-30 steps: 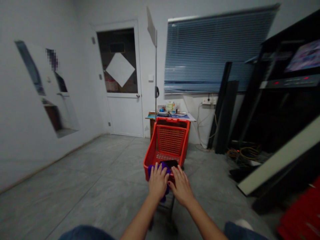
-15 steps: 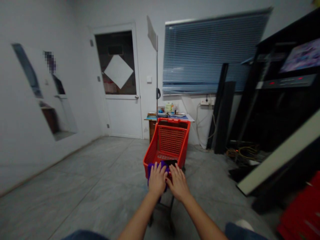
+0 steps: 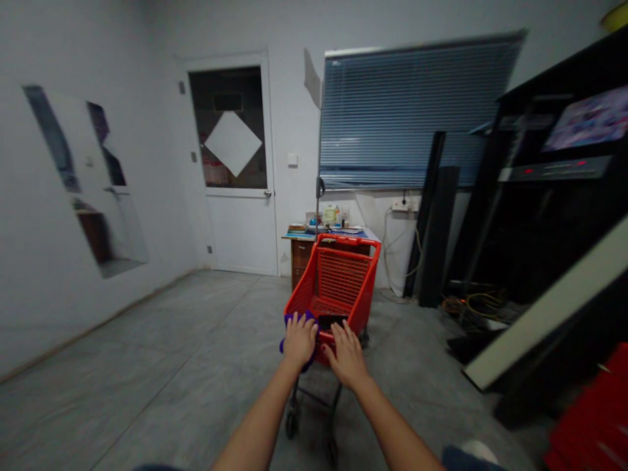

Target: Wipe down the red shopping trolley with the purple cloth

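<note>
A small red plastic shopping cart (image 3: 343, 273) stands in front of me, its near edge under my hands. My left hand (image 3: 298, 341) is closed over a purple cloth (image 3: 308, 318) at the left end of that edge, pressing it against the cart. Beside it, my right hand (image 3: 347, 353) rests palm down on the right part of the edge, fingers apart and nothing held. Between the hands a dark panel (image 3: 330, 322) shows at the cart's near end. A thin pole with a sign plate (image 3: 311, 78) rises at the cart's far left side.
A small desk (image 3: 300, 252) with several items stands behind the cart. Left of it is a white door (image 3: 240, 229). Dark panels (image 3: 436, 229), cables (image 3: 471, 301) and a leaning pale board (image 3: 544, 307) line the right side. A red object (image 3: 593, 418) sits lower right.
My left hand and the purple cloth have moved left along the cart's edge, widening the gap between my hands. The cart's far end and the pole appear farther right.
</note>
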The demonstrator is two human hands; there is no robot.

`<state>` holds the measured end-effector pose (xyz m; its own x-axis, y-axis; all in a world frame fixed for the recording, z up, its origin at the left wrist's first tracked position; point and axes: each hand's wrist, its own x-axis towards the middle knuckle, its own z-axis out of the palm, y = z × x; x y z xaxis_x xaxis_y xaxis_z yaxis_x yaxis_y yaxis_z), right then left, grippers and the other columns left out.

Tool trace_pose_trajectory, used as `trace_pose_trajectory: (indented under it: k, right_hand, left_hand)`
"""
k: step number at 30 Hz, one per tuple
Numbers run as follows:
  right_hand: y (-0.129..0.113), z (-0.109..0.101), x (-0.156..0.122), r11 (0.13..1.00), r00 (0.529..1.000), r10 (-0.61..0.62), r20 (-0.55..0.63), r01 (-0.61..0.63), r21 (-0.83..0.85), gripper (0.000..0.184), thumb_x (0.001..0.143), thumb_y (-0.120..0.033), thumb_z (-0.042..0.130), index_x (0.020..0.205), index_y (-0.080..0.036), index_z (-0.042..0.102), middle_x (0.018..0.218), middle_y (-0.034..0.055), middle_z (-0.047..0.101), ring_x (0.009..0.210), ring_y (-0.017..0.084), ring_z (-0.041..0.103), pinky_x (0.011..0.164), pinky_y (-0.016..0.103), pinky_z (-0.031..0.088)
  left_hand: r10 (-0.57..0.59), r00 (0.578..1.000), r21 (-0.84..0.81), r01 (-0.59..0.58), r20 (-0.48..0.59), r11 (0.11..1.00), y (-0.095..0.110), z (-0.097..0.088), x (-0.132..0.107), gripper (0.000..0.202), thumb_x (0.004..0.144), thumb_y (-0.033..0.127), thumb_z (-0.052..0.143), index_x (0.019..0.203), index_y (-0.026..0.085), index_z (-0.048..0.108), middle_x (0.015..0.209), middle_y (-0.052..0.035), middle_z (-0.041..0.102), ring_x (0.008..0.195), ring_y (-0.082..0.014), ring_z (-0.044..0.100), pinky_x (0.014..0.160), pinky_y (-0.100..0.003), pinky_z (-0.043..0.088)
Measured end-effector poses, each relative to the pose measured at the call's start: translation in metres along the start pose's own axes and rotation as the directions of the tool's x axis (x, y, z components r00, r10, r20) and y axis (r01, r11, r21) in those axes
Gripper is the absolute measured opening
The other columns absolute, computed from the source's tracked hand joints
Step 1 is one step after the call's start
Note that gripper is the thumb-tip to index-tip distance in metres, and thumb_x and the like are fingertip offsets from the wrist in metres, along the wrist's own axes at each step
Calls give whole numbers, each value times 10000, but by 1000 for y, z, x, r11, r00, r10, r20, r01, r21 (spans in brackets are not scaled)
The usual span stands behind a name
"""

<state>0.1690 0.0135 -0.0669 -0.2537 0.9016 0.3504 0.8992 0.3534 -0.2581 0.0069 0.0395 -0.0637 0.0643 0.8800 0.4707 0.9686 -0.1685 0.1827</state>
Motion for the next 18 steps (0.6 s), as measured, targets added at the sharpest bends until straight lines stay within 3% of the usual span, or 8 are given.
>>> trace_pose_trajectory:
  k: [3,5,8,13,15,18]
  right_hand:
    - [4,-2,2,1000,1000,2,11,-2,-2,622,981,-518,317,1465,-142,422,1530,79,403,1473,260,215,1181,449,233]
    - [8,-6,3,1000,1000,2,9,-1,-4,612,979,-525,319,1461,-165,432,1521,75,418,1469,257,228,1177,453,240]
    - [11,-11,2,1000,1000,2,12,-1,-8,610,974,-524,338,1459,-166,436,1516,75,427,1470,255,228,1176,455,243]
    - [6,-9,1,1000,1000,20,-1,-20,13,600,978,-524,315,1448,-180,460,1497,59,456,1468,272,230,1173,452,263]
    - [2,-3,0,999,999,33,-25,-33,15,613,977,-530,314,1446,-165,464,1495,68,456,1472,275,220,1174,440,268]
    - [2,2,0,999,999,30,-33,-29,17,629,973,-536,330,1443,-140,464,1505,80,442,1473,279,213,1173,430,271]
  left_hand:
    - [91,996,-39,-91,13,995,23,9,-4,417,1006,386,323,1275,248,610,1395,-74,577,1395,-293,396,1145,-511,308]
    - [132,991,-51,-131,17,990,24,12,-4,414,1002,397,335,1308,266,582,1400,-65,572,1402,-282,386,1153,-511,295]
    - [120,993,-47,-118,25,992,2,11,6,401,995,387,356,1311,279,578,1399,-47,577,1398,-274,389,1155,-513,289]
    - [-29,999,-28,28,-15,999,-32,7,22,416,996,329,317,1286,243,603,1442,-72,537,1389,-295,397,1124,-540,326]
    - [-51,998,-41,50,-26,998,-28,9,19,421,996,311,307,1272,229,614,1443,-84,536,1393,-299,392,1118,-541,338]
    - [7,999,-78,-10,-39,997,-5,16,6,407,999,340,324,1247,231,628,1434,-74,545,1407,-297,371,1132,-535,326]
